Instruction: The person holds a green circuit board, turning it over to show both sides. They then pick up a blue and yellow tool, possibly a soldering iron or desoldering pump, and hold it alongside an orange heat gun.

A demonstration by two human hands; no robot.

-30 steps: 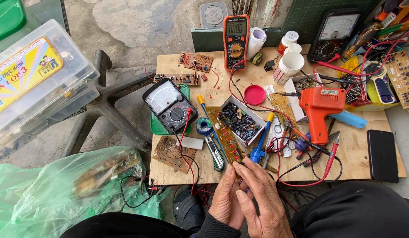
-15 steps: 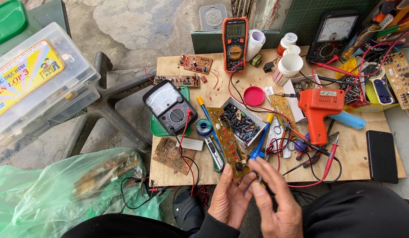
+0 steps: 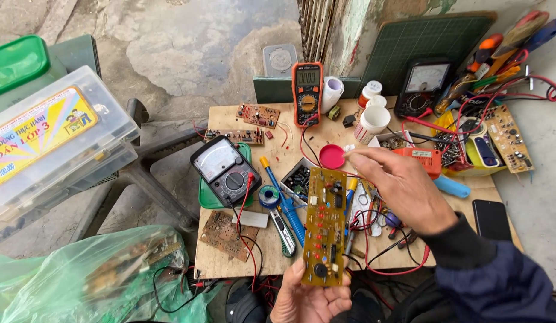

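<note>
My left hand [image 3: 308,299] grips the lower end of a long yellow circuit board [image 3: 324,227] and holds it upright over the near edge of the wooden tabletop [image 3: 218,266]. My right hand [image 3: 403,185] reaches out over the table, its fingertips drawn together beside a round red lid [image 3: 332,157]. Whether they pinch something small I cannot tell. An orange power tool [image 3: 424,160] lies partly hidden behind that hand. Red wires run under my right wrist.
An analog meter [image 3: 225,170] rests on a green tray [image 3: 206,200], with a blue-handled soldering iron [image 3: 287,206] and solder spool [image 3: 269,196] beside it. An orange digital meter [image 3: 307,90] and white cup [image 3: 372,119] stand at the back. A black phone [image 3: 492,220] lies right. A green bag [image 3: 80,281] lies low left.
My hands were together at the near edge. The left now holds the yellow board lifted off the table, and the right has reached forward toward the red lid.
</note>
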